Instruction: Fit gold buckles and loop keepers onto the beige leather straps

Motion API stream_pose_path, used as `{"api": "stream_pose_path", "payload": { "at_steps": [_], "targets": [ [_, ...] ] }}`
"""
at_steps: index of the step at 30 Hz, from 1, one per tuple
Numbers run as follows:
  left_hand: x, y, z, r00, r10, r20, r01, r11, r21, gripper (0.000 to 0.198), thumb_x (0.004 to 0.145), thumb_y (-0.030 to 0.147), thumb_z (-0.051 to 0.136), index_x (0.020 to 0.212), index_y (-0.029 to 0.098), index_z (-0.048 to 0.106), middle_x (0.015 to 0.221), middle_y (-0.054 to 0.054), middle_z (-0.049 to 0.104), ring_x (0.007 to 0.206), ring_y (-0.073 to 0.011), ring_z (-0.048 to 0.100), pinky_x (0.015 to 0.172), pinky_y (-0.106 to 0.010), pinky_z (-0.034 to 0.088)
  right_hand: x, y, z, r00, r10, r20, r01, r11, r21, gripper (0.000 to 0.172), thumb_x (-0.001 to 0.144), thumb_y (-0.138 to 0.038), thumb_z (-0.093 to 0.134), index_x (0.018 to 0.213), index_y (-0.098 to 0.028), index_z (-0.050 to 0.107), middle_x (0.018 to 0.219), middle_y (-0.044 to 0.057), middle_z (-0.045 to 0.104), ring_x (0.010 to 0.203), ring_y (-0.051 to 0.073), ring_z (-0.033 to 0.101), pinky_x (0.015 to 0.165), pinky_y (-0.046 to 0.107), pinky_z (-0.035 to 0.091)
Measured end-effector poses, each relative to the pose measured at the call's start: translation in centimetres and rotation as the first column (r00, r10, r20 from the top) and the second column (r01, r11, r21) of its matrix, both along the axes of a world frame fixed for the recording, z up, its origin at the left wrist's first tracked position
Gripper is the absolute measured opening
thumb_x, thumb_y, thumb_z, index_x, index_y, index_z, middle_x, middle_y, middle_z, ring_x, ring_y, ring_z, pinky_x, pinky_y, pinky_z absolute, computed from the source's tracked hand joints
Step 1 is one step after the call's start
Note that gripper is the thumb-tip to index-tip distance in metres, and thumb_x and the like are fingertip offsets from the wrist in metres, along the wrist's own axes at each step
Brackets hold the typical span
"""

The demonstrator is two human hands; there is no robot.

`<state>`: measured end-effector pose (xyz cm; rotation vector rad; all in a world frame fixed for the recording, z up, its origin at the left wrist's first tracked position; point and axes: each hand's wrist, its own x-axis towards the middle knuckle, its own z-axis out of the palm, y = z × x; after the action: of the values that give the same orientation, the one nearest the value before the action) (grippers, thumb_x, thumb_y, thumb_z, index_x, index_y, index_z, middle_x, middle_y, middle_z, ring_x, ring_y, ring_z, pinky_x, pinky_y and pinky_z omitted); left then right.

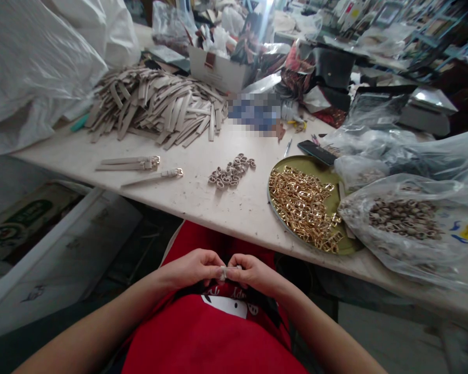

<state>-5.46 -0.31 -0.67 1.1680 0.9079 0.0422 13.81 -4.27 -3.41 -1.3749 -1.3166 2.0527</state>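
Note:
My left hand (200, 267) and my right hand (251, 271) meet over my lap, below the table edge. Both pinch a small pale strap piece (226, 270), mostly covered by the fingers. On the table ahead lies a cluster of small beige loops (231, 172). Three beige straps with buckles (140, 165) rest to the left. Gold buckles (302, 202) fill much of a round green tray (341, 189) on the right. A large heap of beige strips (159, 106) is at the back left.
A clear bag (405, 213) of loops sits at the right edge, with a dark phone (316, 152) behind the tray. White plastic sheeting (42, 62) covers the back left. A box (218, 70) and clutter stand behind.

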Motion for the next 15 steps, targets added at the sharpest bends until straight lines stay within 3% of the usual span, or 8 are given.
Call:
{"api": "stream_pose_path", "payload": {
  "at_steps": [4, 7, 11, 15],
  "targets": [
    [0.3, -0.3, 0.2, 0.999, -0.024, -0.042, 0.026, 0.998, 0.061, 0.031, 0.074, 0.040, 0.054, 0.086, 0.012, 0.061, 0.066, 0.000, 0.062, 0.050, -0.0075, 0.044, 0.045, -0.019, 0.032, 0.2, 0.1, 0.2, 1.000, -0.003, 0.018, 0.003, 1.000, 0.000, 0.026, 0.073, -0.041, 0.059, 0.071, -0.017, 0.049, 0.051, -0.008, 0.041, 0.043, 0.005, 0.032, 0.040, 0.017, 0.022],
    [0.6, -0.5, -0.2, 0.995, 0.005, -0.097, 0.002, 0.998, 0.068, 0.030, 0.072, 0.039, 0.055, 0.083, 0.012, 0.061, 0.061, 0.001, 0.058, 0.049, -0.0081, 0.044, 0.044, -0.019, 0.032, -0.2, -0.1, 0.5, 0.987, -0.008, 0.160, -0.021, 0.984, 0.177, 0.022, 0.072, -0.035, 0.060, 0.066, -0.017, 0.049, 0.053, -0.007, 0.041, 0.047, 0.006, 0.033, 0.041, 0.018, 0.023],
    [0.8, -0.9, -0.6, 0.988, 0.029, -0.155, -0.003, 0.987, 0.164, 0.027, 0.072, 0.036, 0.053, 0.081, 0.013, 0.063, 0.063, 0.001, 0.061, 0.049, -0.0092, 0.047, 0.045, -0.019, 0.033, -0.9, -0.5, 0.9, 0.952, -0.084, 0.295, -0.044, 0.915, 0.402, 0.022, 0.075, -0.035, 0.058, 0.065, -0.017, 0.052, 0.055, -0.006, 0.046, 0.051, 0.007, 0.036, 0.045, 0.019, 0.025],
    [0.7, -1.0, 0.2, 0.970, -0.015, -0.243, 0.085, 0.956, 0.281, 0.026, 0.073, 0.037, 0.050, 0.078, 0.014, 0.064, 0.066, -0.001, 0.066, 0.054, -0.0119, 0.053, 0.047, -0.020, 0.036, -0.2, -0.8, 1.2, 0.966, -0.011, 0.259, -0.073, 0.947, 0.312, 0.020, 0.078, -0.036, 0.055, 0.073, -0.017, 0.055, 0.058, -0.004, 0.050, 0.051, 0.008, 0.039, 0.044, 0.018, 0.028]
  ]
}}
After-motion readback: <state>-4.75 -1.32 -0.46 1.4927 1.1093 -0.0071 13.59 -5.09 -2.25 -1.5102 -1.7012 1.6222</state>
